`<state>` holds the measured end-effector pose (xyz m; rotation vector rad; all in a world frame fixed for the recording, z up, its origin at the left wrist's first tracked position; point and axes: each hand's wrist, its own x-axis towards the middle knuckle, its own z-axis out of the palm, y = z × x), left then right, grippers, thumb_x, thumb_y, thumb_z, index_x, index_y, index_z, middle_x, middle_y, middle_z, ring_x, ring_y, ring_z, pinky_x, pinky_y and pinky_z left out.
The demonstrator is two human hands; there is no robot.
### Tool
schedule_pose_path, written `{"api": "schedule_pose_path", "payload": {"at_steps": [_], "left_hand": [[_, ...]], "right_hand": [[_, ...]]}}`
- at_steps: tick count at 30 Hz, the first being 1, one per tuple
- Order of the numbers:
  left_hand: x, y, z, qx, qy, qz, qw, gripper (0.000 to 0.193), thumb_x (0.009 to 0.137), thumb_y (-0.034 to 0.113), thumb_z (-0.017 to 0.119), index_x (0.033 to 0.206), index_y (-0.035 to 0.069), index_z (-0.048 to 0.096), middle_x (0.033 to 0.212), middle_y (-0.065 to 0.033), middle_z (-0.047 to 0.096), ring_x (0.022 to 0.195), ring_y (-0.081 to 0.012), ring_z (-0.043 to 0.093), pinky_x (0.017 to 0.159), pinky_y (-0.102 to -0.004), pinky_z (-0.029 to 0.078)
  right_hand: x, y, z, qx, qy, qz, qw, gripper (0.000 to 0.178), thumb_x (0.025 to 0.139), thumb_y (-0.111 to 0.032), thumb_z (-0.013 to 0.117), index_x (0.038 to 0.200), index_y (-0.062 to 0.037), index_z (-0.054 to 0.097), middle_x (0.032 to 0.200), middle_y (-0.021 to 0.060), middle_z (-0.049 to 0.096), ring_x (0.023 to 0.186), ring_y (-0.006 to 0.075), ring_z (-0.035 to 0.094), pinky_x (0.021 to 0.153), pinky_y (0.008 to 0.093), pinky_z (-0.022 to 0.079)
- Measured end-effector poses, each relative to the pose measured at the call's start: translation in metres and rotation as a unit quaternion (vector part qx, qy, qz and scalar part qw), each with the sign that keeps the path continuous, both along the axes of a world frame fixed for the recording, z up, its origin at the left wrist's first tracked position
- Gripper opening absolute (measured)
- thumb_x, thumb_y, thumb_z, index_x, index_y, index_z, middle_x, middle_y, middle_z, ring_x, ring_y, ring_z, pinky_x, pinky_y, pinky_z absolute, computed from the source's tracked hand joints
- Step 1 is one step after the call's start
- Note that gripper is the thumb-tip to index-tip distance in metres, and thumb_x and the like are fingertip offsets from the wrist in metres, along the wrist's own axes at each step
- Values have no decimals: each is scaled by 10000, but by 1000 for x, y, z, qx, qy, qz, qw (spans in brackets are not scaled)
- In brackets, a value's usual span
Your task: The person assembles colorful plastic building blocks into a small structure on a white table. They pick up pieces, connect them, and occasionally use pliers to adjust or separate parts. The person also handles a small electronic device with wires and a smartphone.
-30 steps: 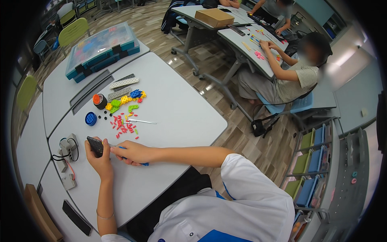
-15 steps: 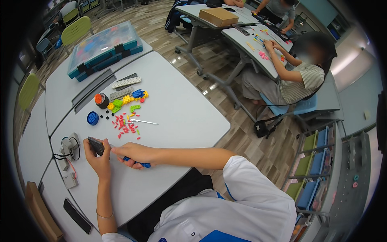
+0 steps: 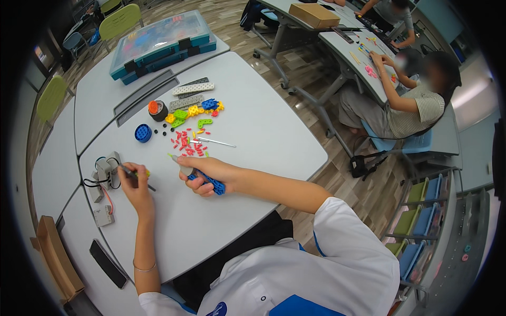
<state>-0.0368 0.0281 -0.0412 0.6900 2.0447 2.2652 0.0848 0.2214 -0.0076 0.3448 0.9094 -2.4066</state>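
Observation:
My left hand (image 3: 139, 197) is closed on a dark grey building plate (image 3: 126, 171), seen nearly edge-on, with a small yellow piece showing at the fingers. In my right hand (image 3: 216, 169) is a blue-and-grey hand tool (image 3: 215, 184); a small yellow-green peg (image 3: 173, 156) sits at its tip, apart from the plate. Just beyond the tool lie many small red pegs (image 3: 183, 141) and a thin silver rod (image 3: 219, 142). Yellow connector blocks (image 3: 194, 110), green connectors (image 3: 180, 115) and a blue block (image 3: 208, 103) form a row behind them.
Grey and white strips (image 3: 193, 88), a blue wheel (image 3: 143, 133) and a black-orange wheel (image 3: 157, 110) lie farther back. Wired grey modules (image 3: 105, 171) stand left of my left hand. A teal case (image 3: 161, 52) sits at the far edge, a phone (image 3: 108, 264) near left. Another person works at the right table.
My right hand has drawn away from my left, and the tool's tip with the peg now shows. The plate in my left hand has turned nearly edge-on. The whole view has shifted.

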Motion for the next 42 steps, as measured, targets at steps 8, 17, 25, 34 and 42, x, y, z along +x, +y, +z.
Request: {"api": "schedule_pose_path", "payload": {"at_steps": [8,17,25,34,42], "left_hand": [[18,17,7,-66,20,-161,985,254,897,29,599,993,85,370,1150,-142,586,972,-159,597,790,-272,448],[19,21,8,-63,-13,-202,977,315,857,-23,630,1018,66,374,1220,-173,590,1132,-227,612,868,-311,505],[9,12,12,-55,-29,-306,950,288,887,58,609,1010,102,352,1335,-239,570,1186,-271,587,988,-378,471],[7,13,8,-30,-20,-288,957,291,915,15,614,987,77,339,1361,-250,545,1117,-290,653,1029,-370,476],[0,12,-2,13,-123,-277,953,389,1026,472,441,1017,93,353,1176,-140,591,860,-163,642,711,-278,515]], "right_hand": [[-3,-1,-17,-85,-74,-7,994,434,969,-547,526,907,-119,491,627,-40,433,479,78,399,436,229,339],[-7,-6,-28,-100,-95,-27,990,453,972,-537,506,953,-87,554,813,77,584,734,224,592,712,364,518],[-2,1,-14,-22,-55,5,998,419,974,-502,511,981,-86,556,839,95,610,764,258,652,767,412,560],[0,-3,-4,44,-35,13,998,414,983,-492,497,985,-83,560,817,89,624,726,250,667,749,400,572],[2,2,9,169,30,41,984,414,1001,-471,476,976,-66,559,765,89,622,641,233,685,630,336,583]]}}
